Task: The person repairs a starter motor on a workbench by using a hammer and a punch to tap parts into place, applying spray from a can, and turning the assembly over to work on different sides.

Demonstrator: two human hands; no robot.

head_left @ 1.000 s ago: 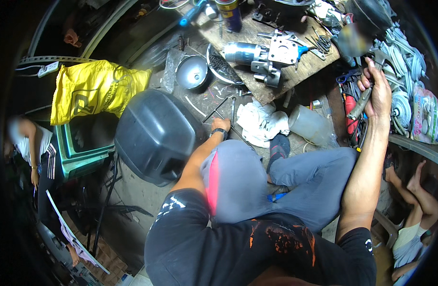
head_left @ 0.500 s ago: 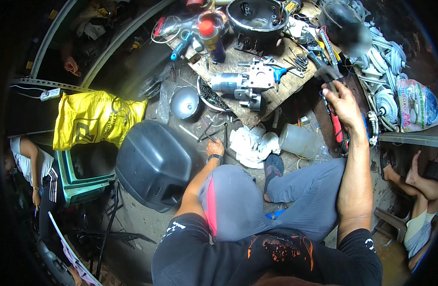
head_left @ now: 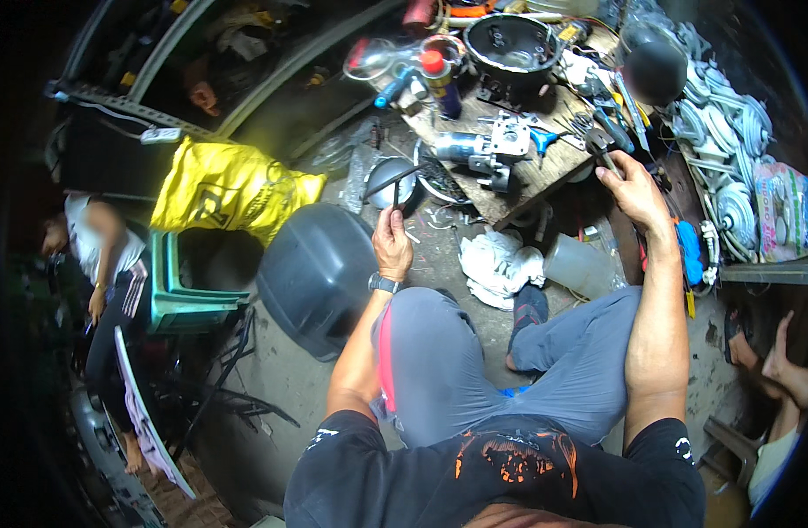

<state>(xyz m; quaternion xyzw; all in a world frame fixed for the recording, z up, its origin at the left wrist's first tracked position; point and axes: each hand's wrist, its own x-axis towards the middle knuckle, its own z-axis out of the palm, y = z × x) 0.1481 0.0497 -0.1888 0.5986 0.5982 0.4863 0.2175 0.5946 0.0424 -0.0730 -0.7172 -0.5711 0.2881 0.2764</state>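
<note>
My left hand (head_left: 392,248) is closed round the stem of a dark T-handle wrench (head_left: 395,189), raised above the floor beside a black top box (head_left: 320,277). Its crossbar passes in front of a silver bowl-shaped part (head_left: 388,176). At the right corner of the wooden worktop (head_left: 532,183), my right hand (head_left: 635,189) grips a dark metal tool with a jaw-like head (head_left: 599,141); its exact kind is unclear. A silver motor with a metal block (head_left: 483,145) lies on the worktop, next to a blue-handled T-shaped tool (head_left: 542,139).
Behind stand a spray can (head_left: 439,84) and a black round housing (head_left: 512,44). Grey pulley-like parts (head_left: 730,150) crowd the right shelf. A white cloth (head_left: 499,268) and a translucent container (head_left: 583,266) lie before my feet. Left are a yellow sack (head_left: 237,189), green stools (head_left: 193,304) and a person (head_left: 105,246).
My left hand has lifted the T-handle wrench off the floor. My right hand keeps its tool near the worktop's corner. The whole view has shifted right and slightly down.
</note>
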